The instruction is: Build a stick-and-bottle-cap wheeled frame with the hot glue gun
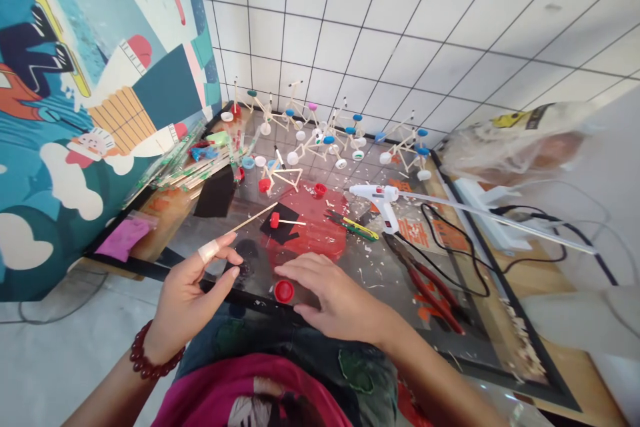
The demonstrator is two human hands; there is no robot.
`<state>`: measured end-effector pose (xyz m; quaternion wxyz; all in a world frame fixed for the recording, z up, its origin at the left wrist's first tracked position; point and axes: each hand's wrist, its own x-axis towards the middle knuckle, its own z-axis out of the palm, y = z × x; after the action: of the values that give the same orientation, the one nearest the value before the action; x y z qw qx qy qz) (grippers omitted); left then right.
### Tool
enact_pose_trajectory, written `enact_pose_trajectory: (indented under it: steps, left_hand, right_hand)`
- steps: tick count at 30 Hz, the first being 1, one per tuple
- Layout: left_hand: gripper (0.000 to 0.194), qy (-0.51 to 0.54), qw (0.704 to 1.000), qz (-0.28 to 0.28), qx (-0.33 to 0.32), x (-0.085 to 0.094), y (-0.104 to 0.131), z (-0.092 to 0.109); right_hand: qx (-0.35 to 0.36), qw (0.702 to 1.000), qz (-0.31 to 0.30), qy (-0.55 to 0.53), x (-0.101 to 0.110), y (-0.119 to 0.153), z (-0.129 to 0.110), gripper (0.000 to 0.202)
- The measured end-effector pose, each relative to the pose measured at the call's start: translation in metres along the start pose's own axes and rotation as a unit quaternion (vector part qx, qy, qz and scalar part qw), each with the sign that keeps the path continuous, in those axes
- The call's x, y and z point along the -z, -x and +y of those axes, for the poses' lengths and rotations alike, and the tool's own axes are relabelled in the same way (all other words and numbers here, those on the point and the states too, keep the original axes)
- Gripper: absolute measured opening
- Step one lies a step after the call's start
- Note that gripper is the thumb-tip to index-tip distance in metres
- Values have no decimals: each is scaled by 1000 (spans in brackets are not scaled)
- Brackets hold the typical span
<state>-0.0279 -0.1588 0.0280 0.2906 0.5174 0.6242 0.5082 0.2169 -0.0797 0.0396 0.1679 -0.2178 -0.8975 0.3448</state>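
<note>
At the table's near edge my right hand point(330, 293) curves over a red bottle cap point(284, 291), thumb and fingers apart; whether it touches the cap I cannot tell. To the left, my left hand point(203, 280) is raised with thumb and fingers apart and a strip of tape round one finger. A thin wooden stick point(254, 217) runs away from that fingertip; contact is unclear. Beyond the hands, a small red piece with a short white stick point(276, 220) rests on a black sheet point(287, 235). Another red cap point(320, 190) lies farther back.
A white glue gun point(383, 200) with its cable, yellow-green cutters point(353, 223) and red-handled pliers point(435, 293) are on the right. Several stick-and-cap figures point(327, 140) stand at the back. Bundled sticks point(185, 170) and a pink packet point(121, 238) lie left.
</note>
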Motion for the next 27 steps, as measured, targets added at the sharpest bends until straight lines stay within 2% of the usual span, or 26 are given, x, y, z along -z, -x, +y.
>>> enact_pose_trajectory:
  steps: [2, 4, 7, 11, 13, 15, 17, 20, 22, 24, 27]
  left_hand:
    - [44, -10, 1000, -7, 0, -2, 1, -2]
    - [44, -9, 1000, -12, 2, -3, 1, -3]
    - [45, -10, 1000, -15, 0, -3, 0, -5]
    - [46, -44, 999, -22, -22, -6, -4, -6]
    - [44, -83, 995, -24, -59, -7, -7, -6]
    - [45, -137, 983, -17, -122, -7, -9, -8]
    - [52, -194, 962, -4, -191, -4, -13, -12]
    - [61, -263, 929, 28, -259, 4, -19, -23]
    - [60, -282, 919, 45, -270, 9, -23, -26]
    - [54, -270, 924, 49, -267, 9, -26, -24]
    - [38, -203, 953, 30, -222, -5, -29, -11]
  right_hand:
    - [8, 1000, -12, 2, -6, -3, 1, 61]
    - [6, 1000, 2, -13, -9, -5, 3, 55]
    - [-51, 989, 92, -106, -8, -6, 11, 50]
    - [-148, 921, 224, -282, 3, -5, 34, 47]
    - [-174, 898, 263, -308, 9, -4, 45, 47]
    - [-185, 904, 291, -254, 16, -4, 52, 47]
    - [-178, 929, 303, -120, 21, -5, 54, 43]
    - [-147, 942, 281, 106, 29, -8, 50, 32]
    - [-132, 941, 258, 176, 30, -10, 48, 33]
    - [-123, 941, 267, 166, 29, -13, 47, 39]
    - [-104, 940, 324, 28, 22, -16, 47, 48]
